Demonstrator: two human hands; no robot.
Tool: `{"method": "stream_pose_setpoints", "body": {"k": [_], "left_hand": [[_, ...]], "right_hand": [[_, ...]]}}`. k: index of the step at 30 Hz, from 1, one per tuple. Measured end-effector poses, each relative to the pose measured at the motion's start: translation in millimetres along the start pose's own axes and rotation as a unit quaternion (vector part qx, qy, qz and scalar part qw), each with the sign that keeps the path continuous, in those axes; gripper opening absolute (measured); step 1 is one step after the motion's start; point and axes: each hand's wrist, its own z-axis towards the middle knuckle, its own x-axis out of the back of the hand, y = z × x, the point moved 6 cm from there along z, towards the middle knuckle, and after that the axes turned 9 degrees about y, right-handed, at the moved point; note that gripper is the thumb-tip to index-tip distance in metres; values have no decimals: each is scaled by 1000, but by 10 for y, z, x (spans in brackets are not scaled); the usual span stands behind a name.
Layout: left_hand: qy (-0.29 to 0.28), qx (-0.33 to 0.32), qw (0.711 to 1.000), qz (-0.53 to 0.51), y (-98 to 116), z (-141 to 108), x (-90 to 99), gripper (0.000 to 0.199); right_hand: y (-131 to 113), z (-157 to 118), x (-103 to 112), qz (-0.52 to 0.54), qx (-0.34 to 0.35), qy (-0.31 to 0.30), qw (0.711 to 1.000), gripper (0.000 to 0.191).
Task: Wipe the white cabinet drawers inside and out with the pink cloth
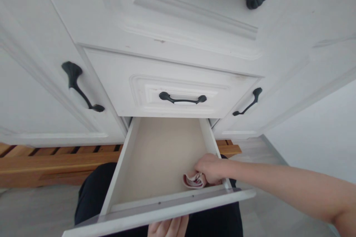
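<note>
Two hands are engaged at the pulled-out white wooden drawer, the lowest of the white panelled cabinet. The right hand reaches over the drawer's right wall, forearm extended nearly level from the right, wrist bent downward, fingers closed around a small folded red-and-white cloth lying on the drawer floor in its front right corner. The left hand sits under the drawer's front lip, only its fingertips showing; whether it grips the front or merely supports it cannot be told. Judgement: the step in hand is the handling of the cloth inside the drawer, either setting it down or taking it up. The next move calls for steady support of the drawer front and a clear path over the right wall.
</note>
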Motion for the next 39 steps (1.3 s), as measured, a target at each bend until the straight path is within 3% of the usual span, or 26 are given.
{"method": "stream_pose_setpoints", "body": {"k": [3,6,10,12,15,18,20,23,28,32,35,39], "left_hand": [[44,-24,999,-10,19,23,13,34],[63,-19,998,7,24,46,11,22],[83,-23,996,18,27,38,5,18],[82,-37,996,17,28,0,3,17],[73,-58,996,13,20,-70,15,15],[52,-60,997,7,1,-107,15,17],[43,-59,997,-1,0,-107,4,18],[66,-57,996,-8,10,-92,2,19],[76,-48,996,-1,13,-88,-5,22],[55,-35,998,4,-4,-62,15,23],[54,-36,998,8,1,-44,37,23],[49,-41,998,18,23,-98,25,16]], "right_hand": [[82,-29,118,51,-18,1,999,39],[-55,-74,451,194,15,77,978,39],[-641,-64,991,353,133,228,897,27],[-991,89,1123,378,161,270,871,38],[-1422,474,1142,389,180,272,861,44],[-1615,733,1085,384,219,222,869,45],[-1635,717,1071,384,268,168,867,43],[-1622,500,1169,417,344,103,835,35],[-1724,297,1491,384,417,171,806,51],[-1731,371,1421,467,404,44,785,53],[-1469,240,1239,522,355,-29,775,48],[-847,-262,911,551,273,-35,788,47]]}}
